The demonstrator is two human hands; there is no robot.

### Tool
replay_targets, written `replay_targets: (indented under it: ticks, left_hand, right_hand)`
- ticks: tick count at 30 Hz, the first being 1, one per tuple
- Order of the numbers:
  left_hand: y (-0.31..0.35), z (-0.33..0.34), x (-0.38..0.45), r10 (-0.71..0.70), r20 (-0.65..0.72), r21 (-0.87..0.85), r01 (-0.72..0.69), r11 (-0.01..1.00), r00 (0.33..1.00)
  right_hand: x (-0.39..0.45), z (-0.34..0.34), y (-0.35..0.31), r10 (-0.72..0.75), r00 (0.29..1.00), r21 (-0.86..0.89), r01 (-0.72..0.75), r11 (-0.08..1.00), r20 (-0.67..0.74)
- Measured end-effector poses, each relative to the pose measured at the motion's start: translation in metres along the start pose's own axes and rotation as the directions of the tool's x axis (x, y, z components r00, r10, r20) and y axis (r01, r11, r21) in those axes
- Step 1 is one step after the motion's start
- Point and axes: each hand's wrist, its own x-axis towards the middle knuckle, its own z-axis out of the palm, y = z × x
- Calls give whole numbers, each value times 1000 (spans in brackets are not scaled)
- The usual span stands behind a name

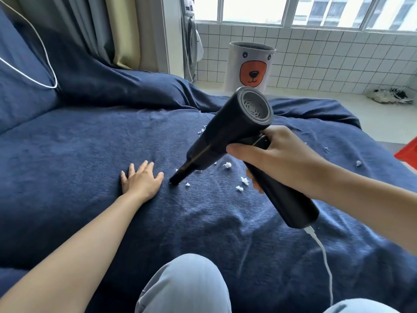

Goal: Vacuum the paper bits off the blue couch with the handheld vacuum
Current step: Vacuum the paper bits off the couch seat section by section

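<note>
A knee in pale jeans sits at six o'clock. Above it, the right hand grips the black vacuum by its handle, nozzle down on the blue couch at centre. The left hand lies flat with fingers spread at nine o'clock of the nozzle. Paper bits lie at three o'clock of it. A bear bin stands at twelve.

Black vacuum, blue couch

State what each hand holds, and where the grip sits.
The right hand has its grip round the handle of the handheld vacuum. The left hand holds nothing; it rests flat on the blue couch.
</note>
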Motion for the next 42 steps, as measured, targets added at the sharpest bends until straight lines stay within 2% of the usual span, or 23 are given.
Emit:
replay_targets:
  ticks: [13,22,29,36,42]
  left_hand:
    - [4,3,-12,-22,-15,12,22,1000,1000]
    - [2,5,-10,-3,-34,9,3,1000,999]
    - [6,4,-7,-8,-37,29,9,1000,999]
    - [28,4,-2,-20,27,28,19,999,999]
    - [46,10,1,-29,35,66,27,997,999]
  right_hand:
    - [-36,-17,3,-13,996,-49,9,999,-85]
    - [-4,5,14,-57,987,-31,53,998,-149]
    - [16,13,20,0,991,-7,-1,1000,-133]
    - [7,-9,21,22,980,-76,-38,996,-196]
    - [2,-20,25,46,969,-54,-61,997,-242]
